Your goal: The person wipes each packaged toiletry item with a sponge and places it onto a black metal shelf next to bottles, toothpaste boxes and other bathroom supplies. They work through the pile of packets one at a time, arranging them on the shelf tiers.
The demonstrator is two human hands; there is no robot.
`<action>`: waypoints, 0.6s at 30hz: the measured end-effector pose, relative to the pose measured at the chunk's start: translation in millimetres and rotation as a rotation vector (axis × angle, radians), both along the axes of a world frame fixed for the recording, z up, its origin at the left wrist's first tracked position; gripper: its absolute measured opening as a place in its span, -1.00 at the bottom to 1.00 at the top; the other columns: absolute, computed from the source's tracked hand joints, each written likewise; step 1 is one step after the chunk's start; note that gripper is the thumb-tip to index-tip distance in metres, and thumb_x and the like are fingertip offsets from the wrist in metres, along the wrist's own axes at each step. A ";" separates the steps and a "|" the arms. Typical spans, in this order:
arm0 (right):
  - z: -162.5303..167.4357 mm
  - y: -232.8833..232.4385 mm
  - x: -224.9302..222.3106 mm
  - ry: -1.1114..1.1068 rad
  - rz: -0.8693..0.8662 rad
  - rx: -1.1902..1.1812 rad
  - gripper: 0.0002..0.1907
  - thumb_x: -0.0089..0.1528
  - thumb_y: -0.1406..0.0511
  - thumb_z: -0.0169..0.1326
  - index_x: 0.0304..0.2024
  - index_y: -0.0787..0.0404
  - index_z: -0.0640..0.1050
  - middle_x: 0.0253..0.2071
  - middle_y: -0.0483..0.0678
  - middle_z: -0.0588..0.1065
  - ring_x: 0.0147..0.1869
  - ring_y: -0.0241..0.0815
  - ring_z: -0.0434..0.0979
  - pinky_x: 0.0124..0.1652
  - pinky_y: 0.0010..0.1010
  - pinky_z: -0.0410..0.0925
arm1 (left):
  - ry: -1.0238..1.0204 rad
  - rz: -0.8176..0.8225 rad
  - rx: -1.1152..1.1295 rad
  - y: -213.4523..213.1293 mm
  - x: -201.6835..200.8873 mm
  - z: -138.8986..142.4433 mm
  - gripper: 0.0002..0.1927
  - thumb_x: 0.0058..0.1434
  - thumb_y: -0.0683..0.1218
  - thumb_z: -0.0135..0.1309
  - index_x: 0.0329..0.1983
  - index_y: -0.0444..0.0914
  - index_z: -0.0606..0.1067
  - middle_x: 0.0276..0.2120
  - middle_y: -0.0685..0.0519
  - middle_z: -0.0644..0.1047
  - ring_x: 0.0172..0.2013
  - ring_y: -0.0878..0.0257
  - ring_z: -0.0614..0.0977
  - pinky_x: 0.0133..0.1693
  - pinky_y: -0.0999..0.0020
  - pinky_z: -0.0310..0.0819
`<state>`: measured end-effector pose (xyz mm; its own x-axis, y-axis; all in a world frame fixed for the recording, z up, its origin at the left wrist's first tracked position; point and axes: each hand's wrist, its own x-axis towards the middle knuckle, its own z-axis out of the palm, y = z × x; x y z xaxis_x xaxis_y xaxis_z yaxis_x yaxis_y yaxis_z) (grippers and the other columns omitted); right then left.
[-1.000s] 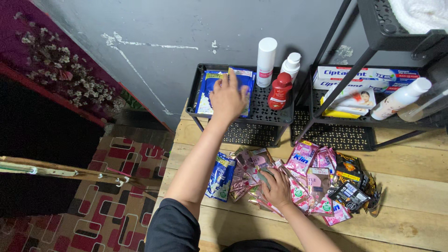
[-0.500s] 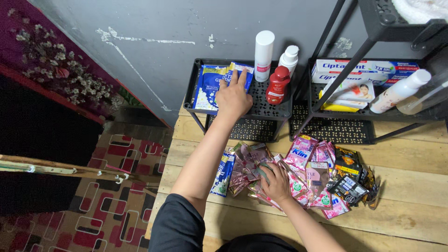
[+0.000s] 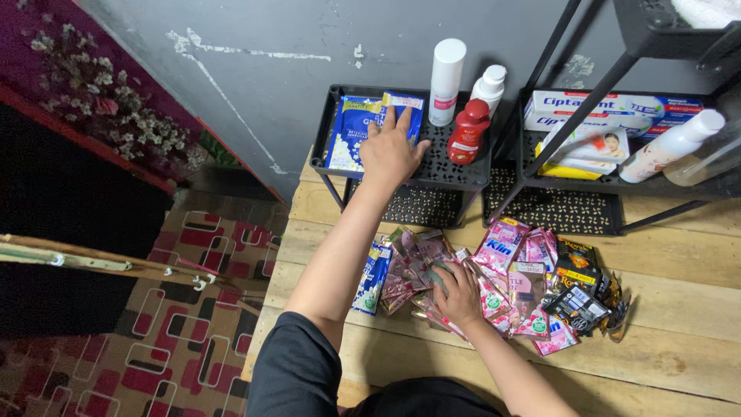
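My left hand [image 3: 390, 150] reaches forward and lies flat on blue sachets [image 3: 351, 131] that rest on the left black perforated shelf [image 3: 448, 174]. Its fingers press the right-hand blue sachet. Lower down, my right hand [image 3: 457, 292] rests on a heap of sachets [image 3: 517, 282] spread on the wooden plank floor [image 3: 679, 309], fingers curled over a dark greenish packet. The heap holds pink, maroon and black-and-yellow packets, and a blue sachet [image 3: 372, 278] lies at its left edge.
On the same shelf stand a white tube [image 3: 446, 81], a white bottle [image 3: 488, 85] and a red bottle [image 3: 468, 131]. The right shelf [image 3: 610, 185] carries toothpaste boxes [image 3: 610, 112] and a white bottle lying down. Patterned rug [image 3: 177, 340] and dried flowers [image 3: 116, 116] are left.
My left hand has shifted left and slightly forward across the blue sachets on the shelf. My right hand stays on the heap, barely moved.
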<state>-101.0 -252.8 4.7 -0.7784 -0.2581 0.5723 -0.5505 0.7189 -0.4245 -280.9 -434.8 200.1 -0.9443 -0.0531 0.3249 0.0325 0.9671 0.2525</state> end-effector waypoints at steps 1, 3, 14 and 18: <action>-0.7 0.1 -0.1 0.004 0.004 0.000 -0.61 0.14 0.28 0.15 0.05 0.12 0.56 0.08 0.06 0.44 0.14 0.15 0.43 0.17 -0.04 0.27 | 0.024 -0.014 0.008 -1.3 3.5 0.7 -0.17 0.13 0.34 0.21 0.42 0.01 0.28 0.39 -0.09 0.29 0.24 -0.34 0.40 0.03 -0.05 0.54; -2.7 0.2 -0.7 0.013 0.008 -0.001 -0.61 0.13 0.28 0.16 0.04 0.12 0.57 0.07 0.06 0.45 0.15 0.15 0.43 0.21 -0.01 0.26 | 0.073 -0.045 0.023 -5.6 12.9 2.0 -0.22 0.13 0.35 0.20 0.36 -0.02 0.35 0.36 -0.15 0.32 0.23 -0.32 0.42 -0.02 -0.06 0.54; -19.1 0.5 -1.9 0.011 0.011 0.006 -0.61 0.16 0.28 0.15 0.06 0.13 0.57 0.07 0.06 0.45 0.14 0.14 0.44 0.16 -0.03 0.28 | 0.465 -0.353 0.492 -50.4 162.2 -121.7 -0.64 0.15 -0.31 0.14 0.02 -0.18 0.57 0.02 -0.02 0.60 0.15 -0.04 0.57 0.23 0.11 0.44; -21.5 0.3 -1.8 0.010 0.005 0.012 -0.61 0.16 0.27 0.15 0.06 0.12 0.57 0.07 0.04 0.46 0.13 0.12 0.46 0.11 -0.06 0.29 | 0.242 -0.075 0.457 -77.9 200.3 -192.3 -0.55 0.13 -0.24 0.20 0.13 -0.21 0.51 0.09 -0.10 0.55 0.16 -0.08 0.51 0.22 0.07 0.37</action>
<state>-102.8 -252.4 -16.8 -0.7709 -0.2691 0.5773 -0.5587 0.7209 -0.4100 -80.6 -512.7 7.9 -0.8515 -0.1753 0.4941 0.2075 0.7529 0.6246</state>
